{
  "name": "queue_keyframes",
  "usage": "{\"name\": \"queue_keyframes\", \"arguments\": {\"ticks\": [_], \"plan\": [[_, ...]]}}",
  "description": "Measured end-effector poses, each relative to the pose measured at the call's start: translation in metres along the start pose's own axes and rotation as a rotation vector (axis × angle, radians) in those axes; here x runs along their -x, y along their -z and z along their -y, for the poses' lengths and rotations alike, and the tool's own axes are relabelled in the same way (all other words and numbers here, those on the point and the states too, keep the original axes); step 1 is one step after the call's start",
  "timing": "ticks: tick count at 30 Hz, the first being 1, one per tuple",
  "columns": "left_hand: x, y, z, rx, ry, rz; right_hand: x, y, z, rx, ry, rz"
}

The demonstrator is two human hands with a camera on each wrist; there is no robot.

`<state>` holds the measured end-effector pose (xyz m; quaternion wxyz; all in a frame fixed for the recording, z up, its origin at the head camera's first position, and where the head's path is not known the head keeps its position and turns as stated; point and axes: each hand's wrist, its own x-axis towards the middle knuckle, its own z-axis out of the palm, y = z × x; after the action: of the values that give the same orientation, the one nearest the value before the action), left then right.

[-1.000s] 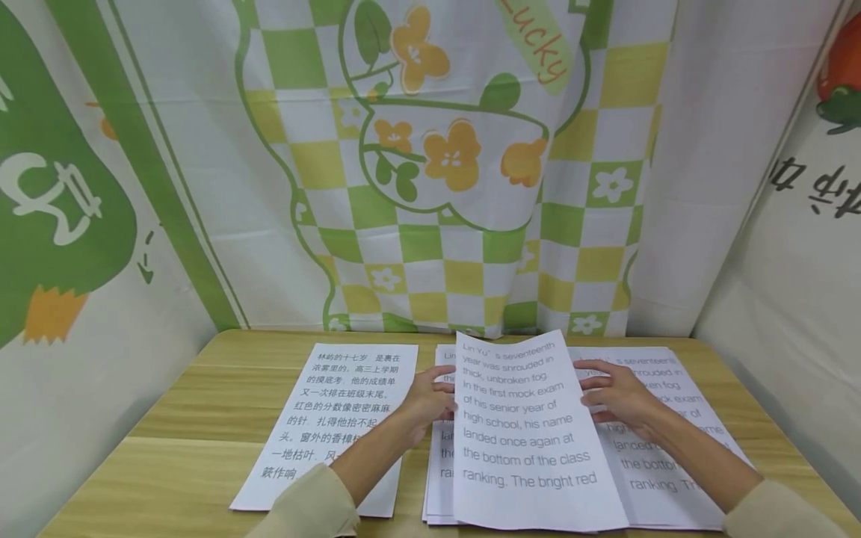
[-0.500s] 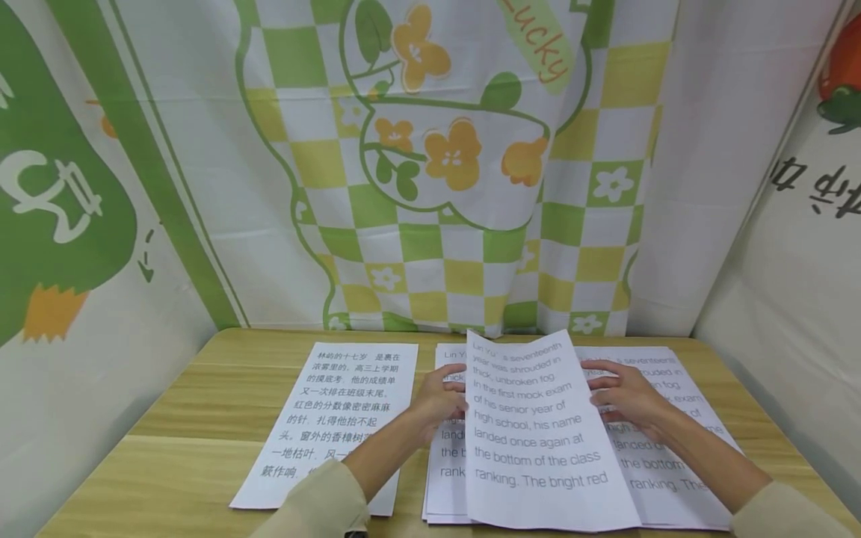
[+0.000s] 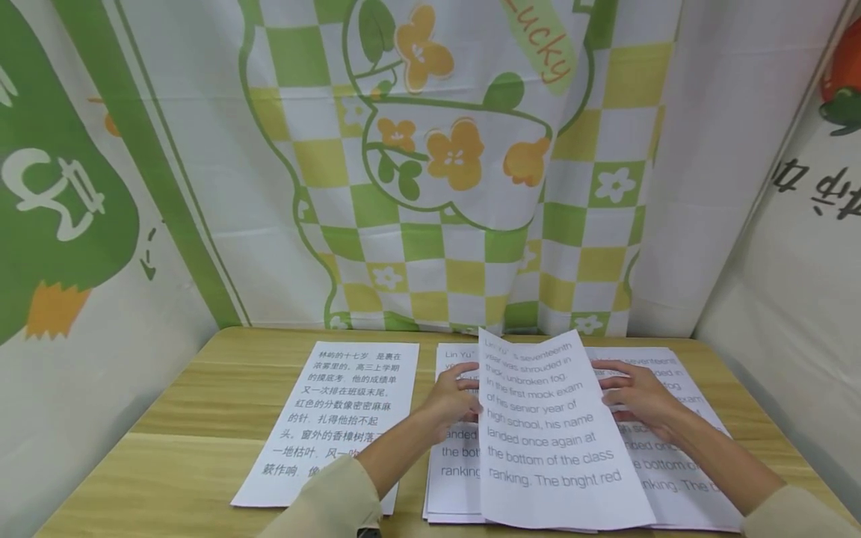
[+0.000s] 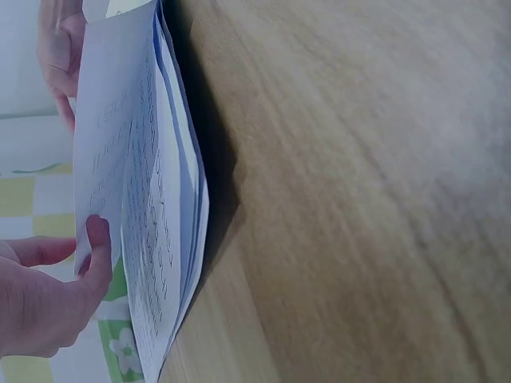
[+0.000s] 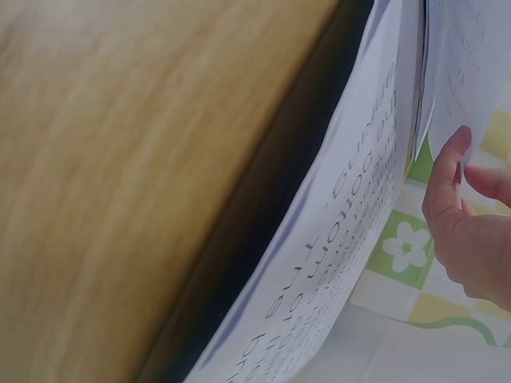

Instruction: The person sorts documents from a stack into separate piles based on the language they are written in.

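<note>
A white sheet of paper [image 3: 551, 448] printed in large English text is held up between both hands, its top edge bowed. My left hand [image 3: 457, 400] pinches its left edge; in the left wrist view the fingers of that left hand [image 4: 56, 295] close on the paper's margin. Along the opposite edge my right hand [image 3: 642, 400] pinches the sheet, which the right wrist view also shows at the right hand [image 5: 471, 239]. Beneath lie a left pile of printed paper [image 3: 454, 459] and a right pile [image 3: 702, 467], both partly covered by the raised sheet and the hands.
On the wooden table [image 3: 168, 418], a sheet with Chinese text [image 3: 336, 426] lies to the left, partly under my left forearm. A patterned green and yellow curtain [image 3: 437, 224] hangs behind the table's far edge. White printed cloth walls stand on both sides.
Both hands have carried the raised sheet to the right, uncovering more of the left pile and covering more of the right one. The Chinese sheet stays in place.
</note>
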<state>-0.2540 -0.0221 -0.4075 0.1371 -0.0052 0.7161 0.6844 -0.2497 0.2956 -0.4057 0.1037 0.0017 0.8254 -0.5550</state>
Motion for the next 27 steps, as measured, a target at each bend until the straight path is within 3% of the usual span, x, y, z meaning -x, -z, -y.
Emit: {"name": "queue_keyframes", "arguments": {"ticks": [27], "plan": [[-0.007,-0.029,0.000,0.065,0.008,0.053,0.002,0.037,-0.019,-0.031,-0.021,0.001]]}}
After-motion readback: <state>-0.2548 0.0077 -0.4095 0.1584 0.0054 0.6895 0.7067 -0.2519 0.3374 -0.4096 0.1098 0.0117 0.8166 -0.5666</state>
